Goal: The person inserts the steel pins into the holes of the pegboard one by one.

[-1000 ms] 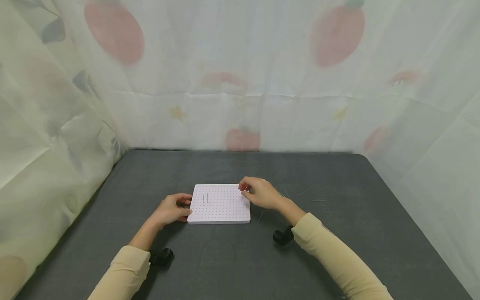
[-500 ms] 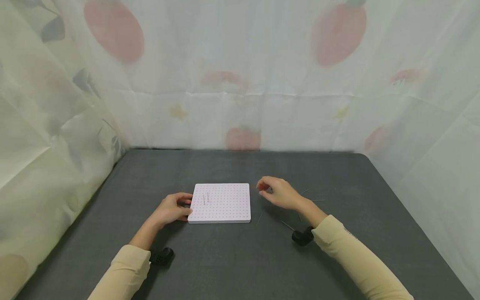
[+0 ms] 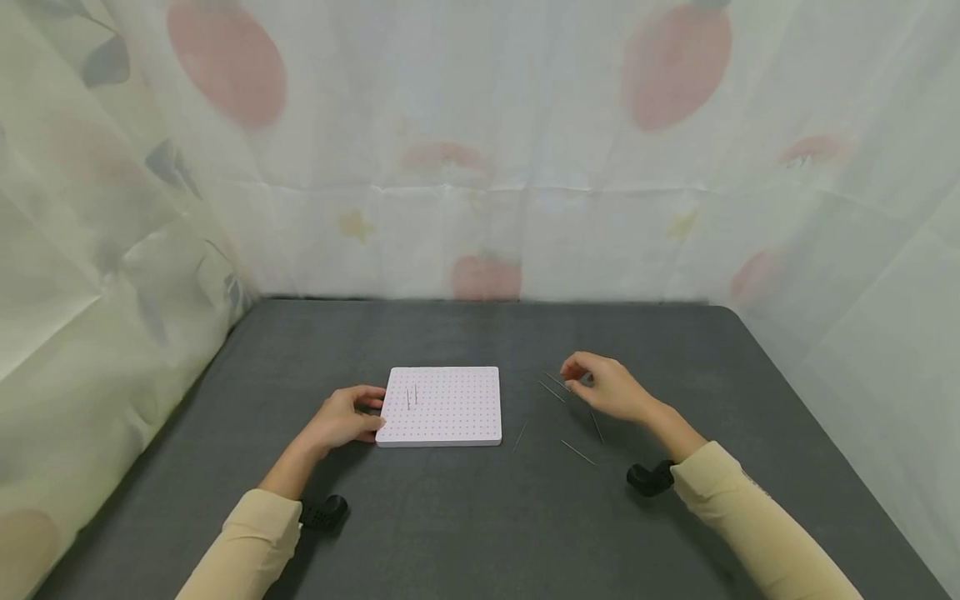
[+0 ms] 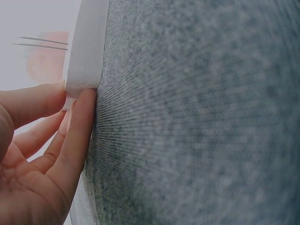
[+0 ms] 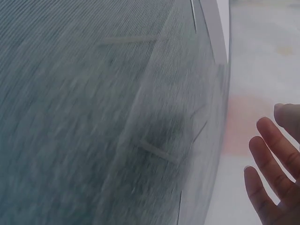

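Observation:
A white board dotted with small holes (image 3: 453, 417) lies flat on the dark table. Two thin metal pins (image 3: 412, 397) stand upright in its left part. My left hand (image 3: 341, 419) grips the board's left edge; in the left wrist view the thumb lies at the top rim and a finger (image 4: 82, 122) against the side. Right of the board, my right hand (image 3: 609, 387) hovers above several loose thin metal pins (image 3: 578, 452) with bent fingers. Nothing shows between its fingers (image 5: 267, 164) in the right wrist view, though the index fingertip is hard to make out.
Another loose pin (image 3: 521, 435) lies close to the board's right side. The dark table (image 3: 480, 517) reaches back to a pale patterned curtain (image 3: 585, 167), with more curtain on both sides. A black wrist camera (image 3: 324, 512) hangs under each forearm.
My right hand has moved right, from over the board's right edge to over the loose pins. The left hand, the board and its two standing pins stay in place.

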Motion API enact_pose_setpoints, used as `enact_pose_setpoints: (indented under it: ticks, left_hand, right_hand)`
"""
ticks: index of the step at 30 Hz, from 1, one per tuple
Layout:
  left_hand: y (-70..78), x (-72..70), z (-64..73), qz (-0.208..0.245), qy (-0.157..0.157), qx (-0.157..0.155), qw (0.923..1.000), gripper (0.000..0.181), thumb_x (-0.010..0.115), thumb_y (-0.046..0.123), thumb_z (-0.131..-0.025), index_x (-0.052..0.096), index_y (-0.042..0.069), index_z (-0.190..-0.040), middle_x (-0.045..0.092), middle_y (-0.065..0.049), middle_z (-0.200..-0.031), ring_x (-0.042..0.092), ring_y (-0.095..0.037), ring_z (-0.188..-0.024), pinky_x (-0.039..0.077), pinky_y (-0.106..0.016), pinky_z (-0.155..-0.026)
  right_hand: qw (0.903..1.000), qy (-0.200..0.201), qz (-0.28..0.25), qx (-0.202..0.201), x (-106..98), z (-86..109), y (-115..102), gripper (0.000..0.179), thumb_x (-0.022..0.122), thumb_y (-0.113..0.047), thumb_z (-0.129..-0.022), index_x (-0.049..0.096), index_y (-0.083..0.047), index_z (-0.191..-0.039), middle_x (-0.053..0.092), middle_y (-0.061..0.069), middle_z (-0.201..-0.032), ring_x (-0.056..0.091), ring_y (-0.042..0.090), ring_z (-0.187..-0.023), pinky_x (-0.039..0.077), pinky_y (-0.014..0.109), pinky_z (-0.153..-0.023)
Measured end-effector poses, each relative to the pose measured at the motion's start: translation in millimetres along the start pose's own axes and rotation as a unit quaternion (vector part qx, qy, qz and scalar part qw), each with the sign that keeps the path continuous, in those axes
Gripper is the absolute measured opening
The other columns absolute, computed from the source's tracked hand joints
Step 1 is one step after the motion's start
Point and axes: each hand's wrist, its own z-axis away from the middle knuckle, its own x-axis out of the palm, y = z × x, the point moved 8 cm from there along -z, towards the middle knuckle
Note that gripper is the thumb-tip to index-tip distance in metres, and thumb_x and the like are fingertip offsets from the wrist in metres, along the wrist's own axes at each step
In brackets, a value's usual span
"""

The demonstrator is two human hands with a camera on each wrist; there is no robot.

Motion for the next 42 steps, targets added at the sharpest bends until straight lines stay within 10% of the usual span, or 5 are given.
enact_pose_setpoints:
  ticks: [33,42]
  left_hand:
    - [-2.6,0.5,-1.1,0.008,-0.005,0.005,0.9999,0.057,0.068,0.0,-0.086,0.048,-0.006,-0.14,0.057,-0.028,-0.128,0.069,-0.019,-0.091,0.063,-0.035,-0.07]
    - [-3.7,0.3,-0.7,0.011,-0.005,0.003,0.9999,0.057,0.069,0.0,-0.086,0.049,-0.006,-0.139,0.057,-0.028,-0.128,0.069,-0.02,-0.091,0.063,-0.035,-0.07]
  right_hand:
    - [0.9961,0.015,0.016,0.086,-32.0,55.1,78.9,0.016,0.062,-0.009,-0.096,0.063,-0.003,-0.111,0.069,0.011,-0.106,0.065,0.029,-0.098,0.057,0.04,-0.081]
    - [0.9932,-0.01,0.016,0.114,-28.8,60.8,94.4,0.015,0.063,-0.009,-0.094,0.064,-0.005,-0.108,0.068,0.007,-0.101,0.063,0.011,-0.088,0.054,0.028,-0.075]
